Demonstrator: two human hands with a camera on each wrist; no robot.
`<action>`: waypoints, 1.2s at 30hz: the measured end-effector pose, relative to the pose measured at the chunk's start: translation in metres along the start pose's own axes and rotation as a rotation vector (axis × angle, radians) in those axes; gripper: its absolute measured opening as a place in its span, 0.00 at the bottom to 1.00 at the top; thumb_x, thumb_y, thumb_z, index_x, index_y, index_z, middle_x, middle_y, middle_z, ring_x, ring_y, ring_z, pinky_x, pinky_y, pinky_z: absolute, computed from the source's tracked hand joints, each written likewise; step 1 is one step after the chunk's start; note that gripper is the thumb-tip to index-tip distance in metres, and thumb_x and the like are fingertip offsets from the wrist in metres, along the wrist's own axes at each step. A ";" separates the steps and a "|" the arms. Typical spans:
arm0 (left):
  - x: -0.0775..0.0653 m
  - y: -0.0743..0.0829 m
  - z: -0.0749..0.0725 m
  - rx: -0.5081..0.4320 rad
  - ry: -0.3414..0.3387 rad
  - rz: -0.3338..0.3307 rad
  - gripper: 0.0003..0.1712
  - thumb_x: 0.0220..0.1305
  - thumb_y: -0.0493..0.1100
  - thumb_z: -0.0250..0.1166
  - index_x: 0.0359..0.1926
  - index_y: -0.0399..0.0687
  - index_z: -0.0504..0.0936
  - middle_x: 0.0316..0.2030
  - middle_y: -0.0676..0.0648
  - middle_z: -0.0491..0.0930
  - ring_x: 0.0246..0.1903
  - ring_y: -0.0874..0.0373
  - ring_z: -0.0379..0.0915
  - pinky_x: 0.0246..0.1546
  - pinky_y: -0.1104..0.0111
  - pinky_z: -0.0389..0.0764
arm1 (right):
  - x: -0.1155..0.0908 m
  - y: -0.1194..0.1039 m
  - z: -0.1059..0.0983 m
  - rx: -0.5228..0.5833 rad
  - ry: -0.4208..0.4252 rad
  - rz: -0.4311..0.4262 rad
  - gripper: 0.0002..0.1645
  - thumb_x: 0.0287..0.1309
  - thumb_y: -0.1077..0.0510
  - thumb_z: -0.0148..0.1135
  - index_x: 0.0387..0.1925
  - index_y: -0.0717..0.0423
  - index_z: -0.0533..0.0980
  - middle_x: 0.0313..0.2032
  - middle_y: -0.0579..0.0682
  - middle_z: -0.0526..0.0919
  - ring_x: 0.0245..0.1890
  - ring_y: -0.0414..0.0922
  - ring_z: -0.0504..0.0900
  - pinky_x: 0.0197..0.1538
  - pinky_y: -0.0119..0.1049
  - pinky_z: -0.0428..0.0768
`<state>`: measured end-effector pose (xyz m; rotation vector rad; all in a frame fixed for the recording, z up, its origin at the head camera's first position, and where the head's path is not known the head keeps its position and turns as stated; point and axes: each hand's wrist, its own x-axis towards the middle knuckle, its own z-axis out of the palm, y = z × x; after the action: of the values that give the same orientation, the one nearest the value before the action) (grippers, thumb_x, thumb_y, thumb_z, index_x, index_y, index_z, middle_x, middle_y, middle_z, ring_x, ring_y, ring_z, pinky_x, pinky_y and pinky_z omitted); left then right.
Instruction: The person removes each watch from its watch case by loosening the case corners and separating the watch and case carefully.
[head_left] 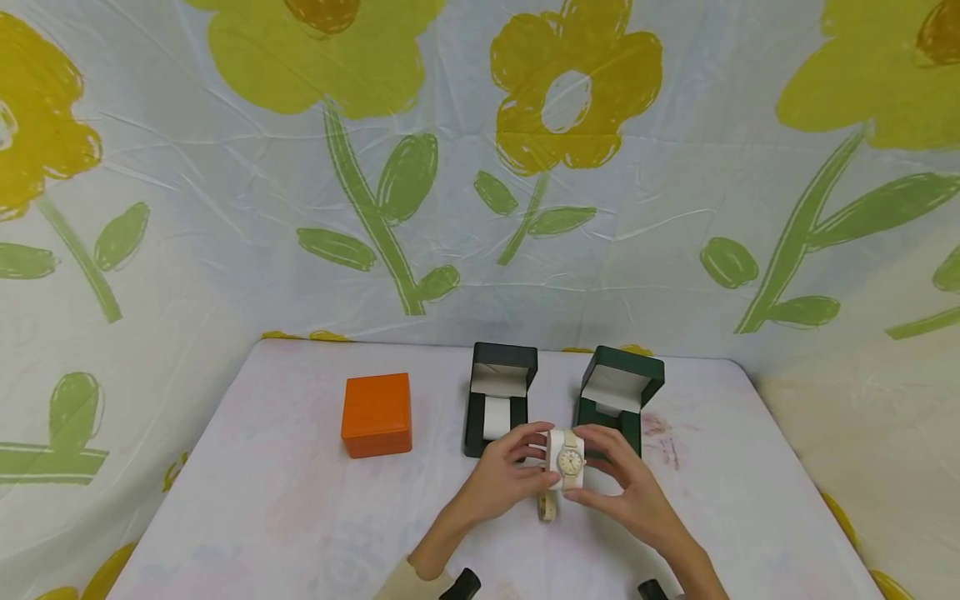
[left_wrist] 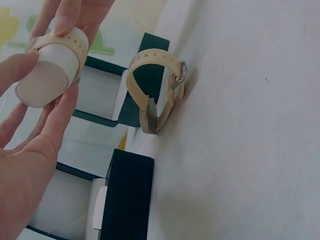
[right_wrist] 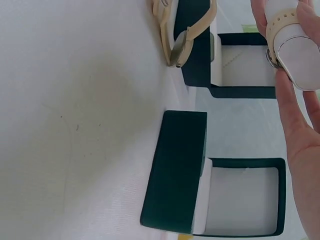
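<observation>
Both hands hold a white watch cushion (head_left: 553,458) with a cream-strapped watch (head_left: 571,463) wrapped around it, dial up. My left hand (head_left: 504,473) grips its left side between thumb and fingers. On the other side, my right hand (head_left: 628,492) pinches it by the edges. The strap's row of holes shows in the left wrist view, around the cushion (left_wrist: 45,85). Below the hands, a second beige watch (head_left: 548,507) stands on its side on the table, its strap buckled in a loop.
Behind my left hand is an open dark box (head_left: 474,425) holding a white cushion (head_left: 497,417). An open green box (head_left: 628,427) stands behind my right hand, partly covered by it. A closed orange box (head_left: 377,415) sits to the left on the cloth-covered table (head_left: 300,500).
</observation>
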<state>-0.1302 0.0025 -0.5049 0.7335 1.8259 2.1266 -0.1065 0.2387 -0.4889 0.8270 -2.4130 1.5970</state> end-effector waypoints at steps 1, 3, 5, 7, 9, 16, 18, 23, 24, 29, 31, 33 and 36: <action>0.000 0.000 0.000 0.003 0.005 0.002 0.34 0.65 0.32 0.71 0.70 0.48 0.72 0.57 0.38 0.77 0.53 0.53 0.79 0.54 0.65 0.83 | 0.001 0.000 0.000 -0.009 -0.004 -0.002 0.49 0.48 0.69 0.80 0.71 0.59 0.68 0.66 0.56 0.69 0.63 0.37 0.73 0.60 0.29 0.78; -0.001 -0.001 -0.001 0.015 0.020 0.007 0.34 0.64 0.33 0.72 0.70 0.50 0.73 0.56 0.40 0.79 0.52 0.54 0.80 0.53 0.65 0.83 | 0.002 0.000 0.001 -0.023 -0.011 -0.010 0.51 0.48 0.68 0.81 0.72 0.58 0.67 0.66 0.57 0.69 0.64 0.38 0.73 0.61 0.29 0.77; -0.002 -0.003 -0.001 0.021 0.032 0.018 0.34 0.64 0.34 0.72 0.69 0.50 0.74 0.55 0.41 0.79 0.52 0.55 0.80 0.52 0.66 0.83 | 0.003 -0.001 0.001 -0.039 -0.017 -0.016 0.53 0.47 0.67 0.82 0.74 0.57 0.65 0.66 0.57 0.69 0.64 0.39 0.73 0.63 0.30 0.76; -0.003 -0.005 -0.002 0.024 0.039 0.032 0.33 0.64 0.34 0.72 0.69 0.49 0.74 0.54 0.42 0.80 0.51 0.55 0.81 0.52 0.65 0.84 | 0.004 -0.001 0.002 -0.060 -0.028 -0.018 0.56 0.46 0.65 0.83 0.75 0.55 0.64 0.67 0.56 0.68 0.64 0.39 0.73 0.65 0.29 0.74; -0.004 -0.006 -0.002 0.031 0.041 0.047 0.33 0.64 0.35 0.72 0.69 0.47 0.74 0.54 0.42 0.80 0.51 0.55 0.81 0.52 0.65 0.84 | 0.005 -0.001 0.003 -0.091 -0.039 -0.020 0.57 0.46 0.62 0.84 0.75 0.53 0.63 0.68 0.55 0.67 0.65 0.39 0.72 0.67 0.28 0.71; -0.006 -0.006 -0.003 0.021 0.034 0.032 0.33 0.65 0.35 0.72 0.69 0.49 0.74 0.55 0.41 0.78 0.52 0.53 0.80 0.52 0.65 0.83 | 0.009 -0.002 0.005 -0.141 -0.076 -0.041 0.54 0.47 0.58 0.84 0.74 0.55 0.65 0.69 0.52 0.68 0.69 0.39 0.66 0.69 0.23 0.62; -0.006 -0.005 -0.004 0.019 0.032 0.022 0.33 0.64 0.35 0.73 0.69 0.49 0.74 0.55 0.40 0.78 0.52 0.51 0.80 0.53 0.64 0.83 | 0.009 -0.002 0.005 -0.140 -0.079 -0.054 0.53 0.47 0.59 0.84 0.73 0.56 0.66 0.69 0.52 0.69 0.69 0.40 0.66 0.69 0.23 0.62; -0.006 -0.005 -0.004 0.016 0.034 -0.003 0.33 0.64 0.34 0.73 0.69 0.50 0.74 0.55 0.39 0.78 0.53 0.49 0.79 0.53 0.64 0.83 | 0.010 -0.001 0.007 -0.139 -0.078 -0.100 0.51 0.46 0.61 0.84 0.71 0.57 0.68 0.68 0.54 0.70 0.69 0.41 0.66 0.68 0.24 0.65; -0.006 -0.005 -0.004 0.016 0.035 -0.007 0.33 0.64 0.34 0.73 0.69 0.51 0.74 0.56 0.40 0.78 0.53 0.49 0.79 0.53 0.64 0.83 | 0.010 -0.001 0.007 -0.133 -0.080 -0.104 0.51 0.46 0.61 0.84 0.71 0.57 0.68 0.68 0.54 0.69 0.69 0.40 0.67 0.68 0.24 0.66; -0.007 -0.005 -0.004 0.023 0.034 -0.011 0.34 0.64 0.35 0.73 0.69 0.53 0.74 0.55 0.42 0.78 0.53 0.50 0.80 0.53 0.64 0.83 | 0.011 0.001 0.009 -0.080 -0.095 -0.104 0.50 0.48 0.64 0.83 0.71 0.58 0.67 0.68 0.56 0.68 0.68 0.39 0.69 0.63 0.28 0.75; -0.006 -0.006 -0.004 0.026 0.034 0.005 0.34 0.64 0.36 0.73 0.69 0.52 0.74 0.55 0.43 0.79 0.53 0.51 0.80 0.52 0.64 0.84 | 0.011 0.001 0.009 -0.065 -0.099 -0.103 0.50 0.48 0.65 0.82 0.71 0.59 0.67 0.68 0.56 0.68 0.67 0.39 0.69 0.63 0.29 0.75; -0.006 -0.006 -0.004 0.029 0.033 0.020 0.34 0.64 0.36 0.73 0.69 0.51 0.74 0.55 0.43 0.79 0.52 0.52 0.80 0.52 0.64 0.84 | 0.011 0.001 0.008 -0.063 -0.102 -0.103 0.49 0.48 0.65 0.82 0.71 0.58 0.68 0.68 0.56 0.68 0.67 0.39 0.69 0.63 0.29 0.75; -0.006 -0.006 -0.005 0.035 0.034 0.044 0.33 0.64 0.36 0.73 0.69 0.50 0.74 0.54 0.44 0.80 0.52 0.54 0.81 0.51 0.63 0.84 | 0.012 0.000 0.008 -0.070 -0.105 -0.096 0.48 0.49 0.64 0.82 0.70 0.57 0.68 0.67 0.55 0.69 0.66 0.39 0.70 0.63 0.29 0.76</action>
<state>-0.1281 -0.0037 -0.5124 0.7570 1.8860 2.1513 -0.1150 0.2275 -0.4877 1.0220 -2.4429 1.4602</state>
